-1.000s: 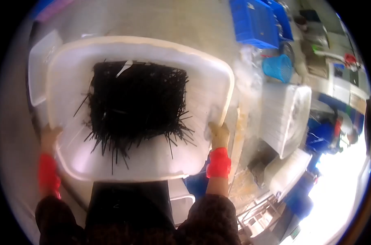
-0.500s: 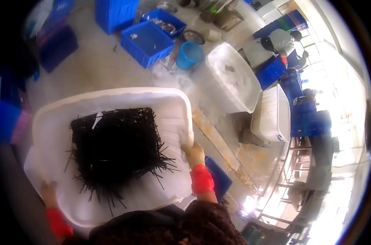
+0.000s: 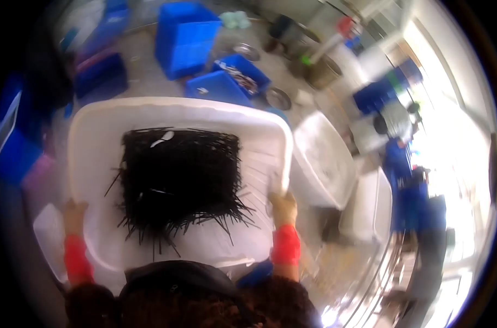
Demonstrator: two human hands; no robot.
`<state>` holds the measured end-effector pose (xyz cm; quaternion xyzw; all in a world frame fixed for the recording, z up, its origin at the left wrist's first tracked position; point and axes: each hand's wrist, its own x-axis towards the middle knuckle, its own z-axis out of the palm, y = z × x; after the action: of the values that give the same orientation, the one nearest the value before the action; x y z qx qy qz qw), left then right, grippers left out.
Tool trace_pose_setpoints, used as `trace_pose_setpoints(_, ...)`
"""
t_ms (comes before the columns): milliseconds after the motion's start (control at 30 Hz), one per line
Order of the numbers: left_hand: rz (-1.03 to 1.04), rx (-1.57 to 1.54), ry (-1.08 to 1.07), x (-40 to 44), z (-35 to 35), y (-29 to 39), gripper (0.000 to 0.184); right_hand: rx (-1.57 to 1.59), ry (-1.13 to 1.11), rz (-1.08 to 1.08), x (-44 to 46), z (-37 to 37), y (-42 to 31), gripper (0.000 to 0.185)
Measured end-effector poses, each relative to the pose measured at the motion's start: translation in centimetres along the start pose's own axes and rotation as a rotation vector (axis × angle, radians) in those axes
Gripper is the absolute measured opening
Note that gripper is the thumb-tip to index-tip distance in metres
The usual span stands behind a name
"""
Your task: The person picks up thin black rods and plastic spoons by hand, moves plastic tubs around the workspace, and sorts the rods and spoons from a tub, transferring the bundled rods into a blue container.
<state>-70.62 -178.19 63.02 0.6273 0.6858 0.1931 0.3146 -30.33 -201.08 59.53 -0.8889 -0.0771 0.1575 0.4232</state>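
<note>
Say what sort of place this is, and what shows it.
Probably a workshop or processing floor: stacked blue crates, large white tubs on the floor, and a person bending near more blue bins.

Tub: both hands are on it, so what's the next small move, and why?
Probably firm up the left hand and right hand at the sides and level the tub. The black sticks look loose, with ends splayed toward the body, and a small white piece lies on top, so a tilt might shift them.
</note>
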Motion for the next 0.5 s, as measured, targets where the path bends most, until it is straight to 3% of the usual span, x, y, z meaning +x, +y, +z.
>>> trace_pose_setpoints(100,0.011,0.084,0.051,6.5,-3.7,2.3,0.035,0.025,0.006,-0.040,-0.9,4.7,-4.6,0.037)
trace_pose_setpoints(133,0.006,-0.111,0.033,11.1,-3.5,0.1,0.035,0.063,-0.010,0.003,-0.2,5.9,-6.9,0.037)
trace_pose_setpoints(300,-0.106,-0.152,-0.057,17.7,-1.4,12.6,0.027,0.006,-0.008,0.075,7.6,7.1,-12.1,0.036)
trace_pose_setpoints(500,-0.092,-0.122,-0.088,16.7,1.9,18.6,0.024,-0.014,-0.005,0.102,12.1,3.5,-11.6,0.036)
